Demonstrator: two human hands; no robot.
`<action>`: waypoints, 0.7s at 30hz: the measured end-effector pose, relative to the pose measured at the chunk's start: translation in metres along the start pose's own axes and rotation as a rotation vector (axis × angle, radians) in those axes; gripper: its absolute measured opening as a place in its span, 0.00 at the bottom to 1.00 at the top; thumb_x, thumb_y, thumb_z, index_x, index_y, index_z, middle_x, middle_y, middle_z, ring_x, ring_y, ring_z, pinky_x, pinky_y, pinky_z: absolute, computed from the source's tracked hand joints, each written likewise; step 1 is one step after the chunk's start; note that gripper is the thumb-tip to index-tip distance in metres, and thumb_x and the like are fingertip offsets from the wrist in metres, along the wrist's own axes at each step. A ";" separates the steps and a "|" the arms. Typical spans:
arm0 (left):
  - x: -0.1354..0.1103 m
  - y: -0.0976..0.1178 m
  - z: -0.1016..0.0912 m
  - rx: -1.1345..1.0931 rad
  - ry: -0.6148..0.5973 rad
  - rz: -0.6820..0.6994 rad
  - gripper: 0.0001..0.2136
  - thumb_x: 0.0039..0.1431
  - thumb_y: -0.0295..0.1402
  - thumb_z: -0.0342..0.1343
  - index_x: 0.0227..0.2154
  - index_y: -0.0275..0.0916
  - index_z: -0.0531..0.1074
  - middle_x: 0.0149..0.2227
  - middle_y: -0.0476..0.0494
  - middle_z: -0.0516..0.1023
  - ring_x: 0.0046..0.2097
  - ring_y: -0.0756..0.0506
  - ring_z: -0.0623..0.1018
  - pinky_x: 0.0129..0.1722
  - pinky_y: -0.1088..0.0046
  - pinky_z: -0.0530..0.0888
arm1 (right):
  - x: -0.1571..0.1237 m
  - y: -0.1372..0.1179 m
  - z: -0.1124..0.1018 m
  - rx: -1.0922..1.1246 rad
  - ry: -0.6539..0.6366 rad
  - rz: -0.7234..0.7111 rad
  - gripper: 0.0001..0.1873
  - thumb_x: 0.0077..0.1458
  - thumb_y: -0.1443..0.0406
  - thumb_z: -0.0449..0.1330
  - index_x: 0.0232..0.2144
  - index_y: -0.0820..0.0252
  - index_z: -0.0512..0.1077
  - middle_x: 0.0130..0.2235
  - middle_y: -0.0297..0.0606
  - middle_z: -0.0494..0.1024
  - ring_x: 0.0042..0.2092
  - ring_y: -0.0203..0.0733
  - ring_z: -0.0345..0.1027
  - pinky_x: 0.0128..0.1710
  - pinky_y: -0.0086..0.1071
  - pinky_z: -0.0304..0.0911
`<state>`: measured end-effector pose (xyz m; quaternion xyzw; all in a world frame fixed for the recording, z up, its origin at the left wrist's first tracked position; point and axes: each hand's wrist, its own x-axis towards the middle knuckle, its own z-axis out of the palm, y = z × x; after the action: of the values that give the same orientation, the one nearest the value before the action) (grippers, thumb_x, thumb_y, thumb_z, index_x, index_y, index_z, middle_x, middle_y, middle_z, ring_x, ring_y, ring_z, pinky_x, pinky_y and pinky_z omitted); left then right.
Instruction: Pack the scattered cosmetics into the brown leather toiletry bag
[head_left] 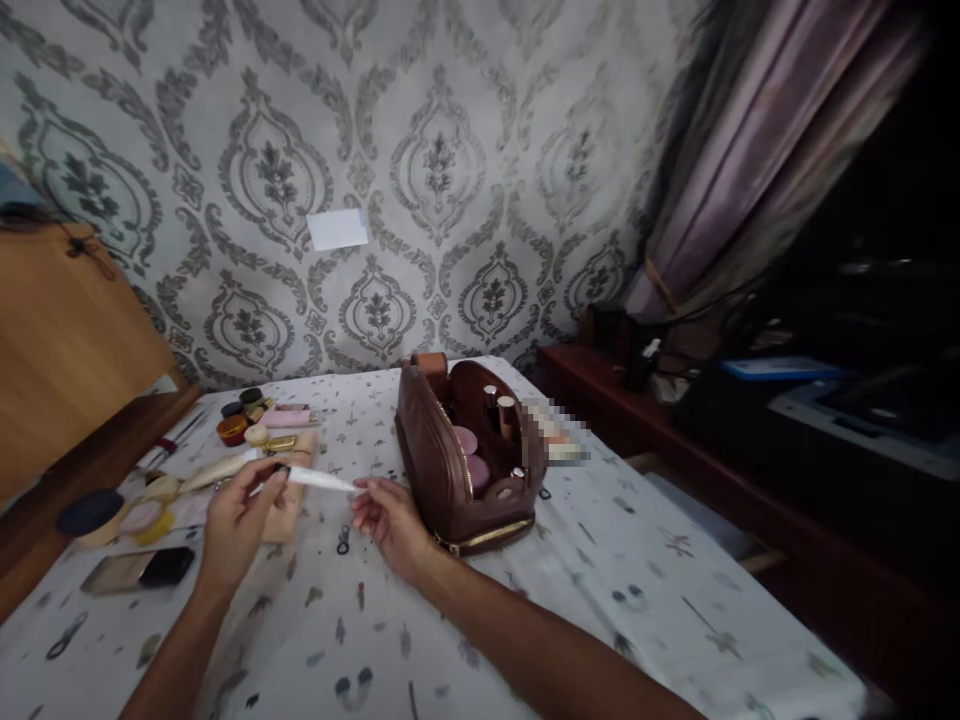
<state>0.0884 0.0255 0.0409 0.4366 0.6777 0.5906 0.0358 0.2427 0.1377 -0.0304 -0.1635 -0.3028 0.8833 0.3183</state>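
Note:
My left hand (238,520) and my right hand (390,522) hold a slim white tube (319,481) between them, just above the table. The left fingers pinch its dark-capped end. The right fingertips grip its other end. To the right of my right hand stands a brown leather makeup bag (442,465), unzipped, with compacts and small bottles showing inside.
A patterned white tablecloth (570,590) covers the table. Cosmetics lie at the left: small jars (234,428), a pink tube (286,418), puffs (142,515), a dark compact (166,566). A wooden board (60,340) leans at the left wall; dark furniture stands at the right.

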 end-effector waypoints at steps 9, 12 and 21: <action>0.043 0.068 0.021 -0.104 0.074 0.105 0.12 0.56 0.42 0.59 0.39 0.40 0.76 0.27 0.52 0.75 0.30 0.49 0.74 0.34 0.73 0.73 | 0.001 -0.001 -0.001 -0.008 -0.012 0.005 0.22 0.39 0.54 0.73 0.31 0.64 0.76 0.24 0.35 0.79 0.21 0.33 0.69 0.20 0.24 0.56; 0.063 0.095 0.045 -0.136 0.078 0.177 0.11 0.55 0.40 0.59 0.36 0.39 0.76 0.25 0.52 0.74 0.27 0.50 0.73 0.31 0.75 0.73 | -0.001 -0.003 0.000 -0.019 -0.023 0.015 0.22 0.40 0.53 0.72 0.31 0.65 0.76 0.24 0.36 0.79 0.21 0.32 0.69 0.21 0.24 0.56; 0.101 0.133 0.134 -0.058 -0.289 0.350 0.04 0.57 0.29 0.56 0.32 0.35 0.75 0.26 0.49 0.76 0.29 0.49 0.75 0.32 0.75 0.71 | -0.004 -0.005 -0.001 -0.030 -0.057 0.030 0.22 0.45 0.52 0.70 0.33 0.65 0.77 0.26 0.35 0.79 0.24 0.33 0.70 0.25 0.26 0.61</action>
<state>0.1747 0.1824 0.1587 0.6266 0.5620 0.5383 0.0421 0.2483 0.1383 -0.0280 -0.1475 -0.3226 0.8875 0.2940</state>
